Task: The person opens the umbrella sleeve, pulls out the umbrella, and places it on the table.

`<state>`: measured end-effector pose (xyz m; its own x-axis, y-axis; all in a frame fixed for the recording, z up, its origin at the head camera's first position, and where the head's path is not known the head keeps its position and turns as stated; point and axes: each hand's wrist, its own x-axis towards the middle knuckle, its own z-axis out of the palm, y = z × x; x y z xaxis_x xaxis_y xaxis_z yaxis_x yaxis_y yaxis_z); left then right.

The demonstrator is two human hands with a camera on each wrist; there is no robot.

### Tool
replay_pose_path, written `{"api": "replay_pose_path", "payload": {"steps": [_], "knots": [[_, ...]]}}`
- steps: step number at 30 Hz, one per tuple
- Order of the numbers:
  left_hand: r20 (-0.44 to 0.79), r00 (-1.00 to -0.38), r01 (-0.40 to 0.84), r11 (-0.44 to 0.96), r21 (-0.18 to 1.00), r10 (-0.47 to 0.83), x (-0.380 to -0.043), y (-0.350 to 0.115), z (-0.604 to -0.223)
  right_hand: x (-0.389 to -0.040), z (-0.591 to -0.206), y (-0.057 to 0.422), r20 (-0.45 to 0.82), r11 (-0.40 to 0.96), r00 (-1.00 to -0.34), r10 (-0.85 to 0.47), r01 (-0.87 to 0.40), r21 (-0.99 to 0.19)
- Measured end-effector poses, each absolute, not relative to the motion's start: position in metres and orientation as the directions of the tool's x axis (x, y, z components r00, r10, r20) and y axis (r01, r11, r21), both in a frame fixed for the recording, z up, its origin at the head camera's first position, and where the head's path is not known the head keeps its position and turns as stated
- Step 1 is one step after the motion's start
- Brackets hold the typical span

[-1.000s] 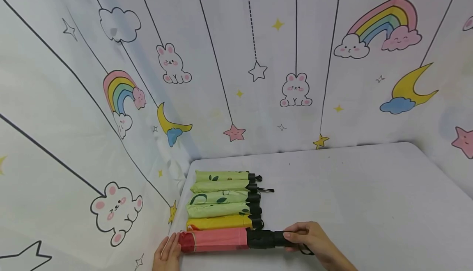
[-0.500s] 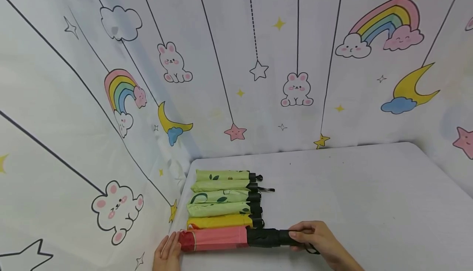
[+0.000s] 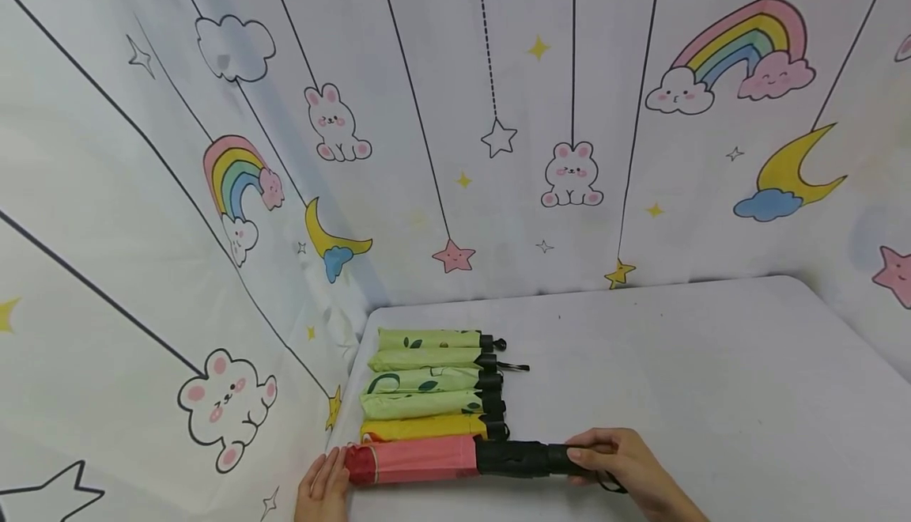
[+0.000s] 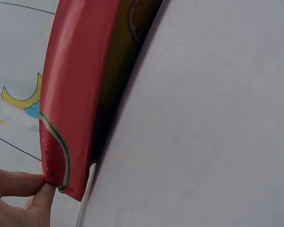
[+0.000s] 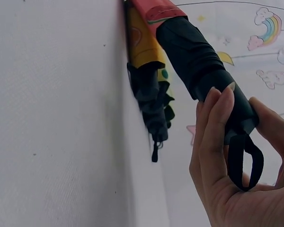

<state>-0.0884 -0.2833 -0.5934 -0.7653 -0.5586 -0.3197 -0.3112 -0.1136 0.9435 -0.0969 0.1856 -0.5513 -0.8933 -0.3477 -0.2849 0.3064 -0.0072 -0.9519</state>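
Note:
A folded umbrella lies across the front of the row, its black cloth and handle [image 3: 558, 459] sticking out of a red-pink sleeve [image 3: 427, 459] with a watermelon print. My left hand [image 3: 322, 489] is at the closed left end of the sleeve; in the left wrist view, thumb and finger [image 4: 19, 183] pinch its bottom corner. With fingers and thumb my right hand [image 3: 629, 463] grips the umbrella's handle. The right wrist view shows a black wrist strap [image 5: 237, 163] looping from the handle's end, in front of the palm. The part of the umbrella inside the sleeve is hidden.
Directly behind lies a yellow umbrella [image 3: 423, 428], then several light green ones [image 3: 420, 404], side by side with black handles to the right. They rest at the left of the white table [image 3: 683, 372]. A printed curtain [image 3: 413, 111] rises along the table's back and left.
My right hand has moved a little to the right with the handle, and more black cloth shows beyond the sleeve's mouth. My left hand and the sleeve have stayed nearly in place.

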Motion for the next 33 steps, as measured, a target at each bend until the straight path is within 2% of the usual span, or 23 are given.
{"api": "replay_pose_path", "payload": {"steps": [8, 17, 27, 33], "knots": [[-0.315, -0.760, -0.290, -0.137, 0.947, -0.568, -0.089, -0.282, -0.593, -0.097, -0.550, 0.195, -0.272, -0.004, -0.893, -0.359, 0.293, -0.956], [-0.316, -0.760, -0.318, -0.100, 0.943, -0.567, -0.087, -0.282, -0.594, -0.096, -0.547, 0.202, -0.283, 0.001, -0.893, -0.350, 0.302, -0.953], [-0.315, -0.754, -0.275, -0.157, 0.948, -0.576, -0.086, -0.281, -0.595, -0.092, -0.545, 0.214, -0.271, -0.011, -0.892, -0.361, 0.295, -0.956], [-0.296, -0.730, -0.240, -0.175, 0.955, -0.616, -0.087, -0.278, -0.594, -0.091, -0.544, 0.219, -0.284, -0.009, -0.891, -0.353, 0.307, -0.952]]}}
